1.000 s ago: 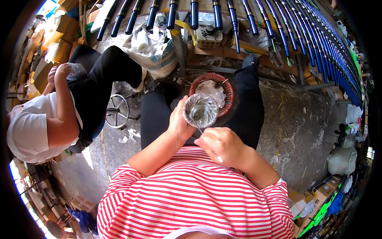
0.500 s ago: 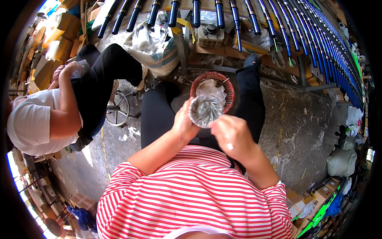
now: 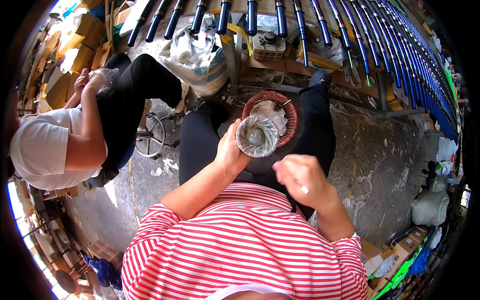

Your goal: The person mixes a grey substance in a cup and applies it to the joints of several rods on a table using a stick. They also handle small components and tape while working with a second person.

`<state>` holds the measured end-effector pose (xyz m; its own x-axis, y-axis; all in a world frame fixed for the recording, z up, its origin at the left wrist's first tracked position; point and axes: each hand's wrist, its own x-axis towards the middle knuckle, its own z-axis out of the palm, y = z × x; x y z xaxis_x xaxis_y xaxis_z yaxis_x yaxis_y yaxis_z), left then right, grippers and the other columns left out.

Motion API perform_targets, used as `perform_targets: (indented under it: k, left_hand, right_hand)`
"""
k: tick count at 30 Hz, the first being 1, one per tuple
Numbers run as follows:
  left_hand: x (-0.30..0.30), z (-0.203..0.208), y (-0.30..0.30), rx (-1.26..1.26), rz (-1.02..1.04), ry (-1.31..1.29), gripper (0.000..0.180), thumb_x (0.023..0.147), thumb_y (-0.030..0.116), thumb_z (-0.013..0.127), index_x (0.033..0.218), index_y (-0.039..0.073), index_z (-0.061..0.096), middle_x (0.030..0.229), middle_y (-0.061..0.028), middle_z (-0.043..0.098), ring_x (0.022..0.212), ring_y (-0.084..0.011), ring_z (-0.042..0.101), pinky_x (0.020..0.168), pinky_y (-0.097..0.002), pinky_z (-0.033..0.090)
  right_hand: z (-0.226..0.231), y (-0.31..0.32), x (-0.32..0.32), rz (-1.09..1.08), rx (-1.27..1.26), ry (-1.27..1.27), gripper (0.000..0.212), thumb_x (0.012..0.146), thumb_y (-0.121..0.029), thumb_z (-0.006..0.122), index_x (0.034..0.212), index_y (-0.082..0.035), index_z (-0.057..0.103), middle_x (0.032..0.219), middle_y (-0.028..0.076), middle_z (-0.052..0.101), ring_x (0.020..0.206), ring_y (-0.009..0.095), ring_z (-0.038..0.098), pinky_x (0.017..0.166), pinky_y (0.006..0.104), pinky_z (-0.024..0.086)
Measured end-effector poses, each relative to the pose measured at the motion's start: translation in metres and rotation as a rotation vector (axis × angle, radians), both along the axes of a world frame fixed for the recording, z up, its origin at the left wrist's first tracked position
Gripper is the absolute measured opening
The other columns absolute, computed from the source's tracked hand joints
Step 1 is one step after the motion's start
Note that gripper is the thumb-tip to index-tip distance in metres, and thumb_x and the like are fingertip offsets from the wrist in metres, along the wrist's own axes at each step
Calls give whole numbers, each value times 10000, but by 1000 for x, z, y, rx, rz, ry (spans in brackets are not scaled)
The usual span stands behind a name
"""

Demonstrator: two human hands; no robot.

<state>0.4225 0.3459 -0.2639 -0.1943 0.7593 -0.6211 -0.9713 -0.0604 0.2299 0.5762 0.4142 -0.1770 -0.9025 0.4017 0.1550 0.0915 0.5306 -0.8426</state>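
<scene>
Gripping round clear plastic piece (image 3: 257, 136) in left hand (image 3: 230, 154), now parted from curled right hand (image 3: 301, 178), grip there unclear

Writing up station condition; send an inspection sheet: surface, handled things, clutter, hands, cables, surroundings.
Surface: grey floor, white scraps scattered.
Handled things: round translucent item, overlapping the view of a red basket holding whitish material.
Clutter: cardboard boxes left; stuffed pale bag right.
Hands: left hand holds the round item; right hand apart from it, fingers curled, blurred.
Cables: nothing seen.
Surroundings: co-worker at left; dark-blue rods in a row ahead.
</scene>
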Motion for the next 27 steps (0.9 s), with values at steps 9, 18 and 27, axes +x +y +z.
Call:
perform_targets:
  k: [9, 18, 27]
  left_hand:
    - [0, 4, 3, 66, 62, -26, 279, 919, 268, 410, 1022, 36, 524, 998, -79, 587, 910, -200, 560, 854, -365, 443]
    - [-3, 16, 0, 170, -25, -177, 344, 918, 294, 408, 1093, 17, 513, 1074, -106, 577, 984, -223, 551, 911, -380, 416]
    - [-5, 4, -5, 375, -130, -211, 423, 935, 359, 306, 1165, 45, 474, 1172, -82, 528, 1085, -222, 496, 964, -406, 353]
  right_hand:
    - [2, -4, -3, -75, -107, -41, 121, 796, -16, 503, 696, 27, 555, 619, 117, 548, 506, 231, 544, 467, 313, 418]
    - [-24, -4, -8, -376, 19, 154, 566, 915, -434, 345, 1268, 9, 373, 1225, 161, 437, 1090, 258, 466, 914, 357, 360]
    - [-20, -17, -16, -409, -421, 190, 804, 819, -673, 213, 1389, -112, 124, 1290, 234, 388, 1196, 390, 373, 961, 461, 311]
